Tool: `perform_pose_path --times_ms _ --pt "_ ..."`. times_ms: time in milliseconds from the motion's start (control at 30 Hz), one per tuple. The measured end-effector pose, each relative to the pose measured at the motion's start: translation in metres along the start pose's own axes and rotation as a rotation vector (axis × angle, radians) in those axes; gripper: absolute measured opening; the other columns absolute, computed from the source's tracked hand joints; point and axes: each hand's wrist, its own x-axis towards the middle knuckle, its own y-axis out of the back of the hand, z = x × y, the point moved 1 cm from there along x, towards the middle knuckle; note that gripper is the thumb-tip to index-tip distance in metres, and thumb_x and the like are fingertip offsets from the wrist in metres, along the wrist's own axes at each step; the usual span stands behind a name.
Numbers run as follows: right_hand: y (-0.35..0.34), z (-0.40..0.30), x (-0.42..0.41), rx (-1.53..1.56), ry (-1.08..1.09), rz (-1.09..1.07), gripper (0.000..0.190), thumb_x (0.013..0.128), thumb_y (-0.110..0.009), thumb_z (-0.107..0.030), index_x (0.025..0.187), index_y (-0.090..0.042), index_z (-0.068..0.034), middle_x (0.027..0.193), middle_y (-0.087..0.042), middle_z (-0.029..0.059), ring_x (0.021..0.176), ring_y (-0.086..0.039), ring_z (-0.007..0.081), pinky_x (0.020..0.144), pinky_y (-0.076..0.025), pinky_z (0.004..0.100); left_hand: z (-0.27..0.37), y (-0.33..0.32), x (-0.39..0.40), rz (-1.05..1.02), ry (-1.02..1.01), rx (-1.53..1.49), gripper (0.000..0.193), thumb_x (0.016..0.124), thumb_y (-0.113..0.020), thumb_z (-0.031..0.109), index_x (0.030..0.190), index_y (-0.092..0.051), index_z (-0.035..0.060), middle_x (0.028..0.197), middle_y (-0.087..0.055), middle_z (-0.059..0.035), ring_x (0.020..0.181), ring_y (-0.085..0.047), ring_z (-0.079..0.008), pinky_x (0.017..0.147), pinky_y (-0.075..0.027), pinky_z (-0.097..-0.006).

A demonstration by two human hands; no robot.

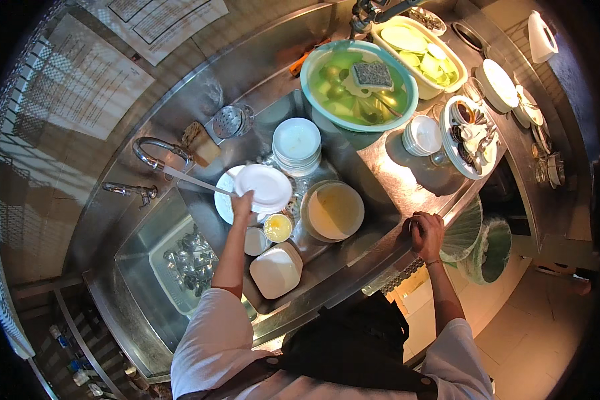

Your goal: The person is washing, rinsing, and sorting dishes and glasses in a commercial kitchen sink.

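My left hand [242,205] grips the edge of a white oval plate [264,187], tilted over the sink basin beside the faucet's long spout [197,181]. Beneath it, partly hidden, lies another white plate [223,197]. Close by are a small bowl with yellow liquid [278,228], a stack of white bowls [297,142], a round tub of cloudy liquid [336,210] and a white square container [276,271]. My right hand [426,236], its fingers curled, is at the sink's front steel edge [380,250]; whether it grips anything is unclear.
Left, a basket of cutlery [190,265] sits in another basin. A turquoise basin [310,95] holds greenish water and a scouring pad [372,75]. Rightward are a tub of dishes [462,80], stacked small bowls [422,136] and a plate of scraps [475,170]. A lined bin [497,250] stands below.
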Motion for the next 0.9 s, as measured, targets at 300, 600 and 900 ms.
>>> perform_pose_path --times_ms 300,600,900 --pt "-0.004 0.001 0.003 0.055 0.048 0.006 0.017 0.071 -0.056 -0.011 0.086 -0.064 -0.009 0.094 -0.063 0.0077 0.091 -0.057 0.0253 0.091 -0.035 0.0402 -0.038 -0.078 -0.002 0.032 0.151 0.076 0.063 0.071 -0.067 0.01 0.118 -0.028 -0.0075 0.1 -0.053 -0.026 0.078 -0.062 -0.0343 0.049 -0.056 -0.0425" --pt "-0.003 0.014 0.005 0.021 0.023 -0.001 0.025 0.068 -0.059 -0.011 0.093 -0.063 -0.007 0.097 -0.063 0.0085 0.091 -0.056 0.0274 0.088 -0.037 0.0401 -0.05 -0.136 0.006 0.135 0.222 -0.147 0.067 0.075 -0.06 0.009 0.125 -0.018 -0.0055 0.115 -0.045 -0.0301 0.087 -0.061 -0.0405 0.054 -0.059 -0.0455" --pt "-0.077 -0.054 0.064 0.419 -0.047 -0.014 0.028 0.076 -0.063 -0.009 0.103 -0.06 -0.006 0.082 -0.063 0.0126 0.072 -0.062 0.0251 0.065 -0.047 0.0349 -0.127 -0.111 0.028 0.091 0.304 -0.52 0.058 0.079 -0.058 0.009 0.127 -0.026 0.0032 0.118 -0.046 -0.0205 0.084 -0.062 -0.0329 0.05 -0.057 -0.0402"
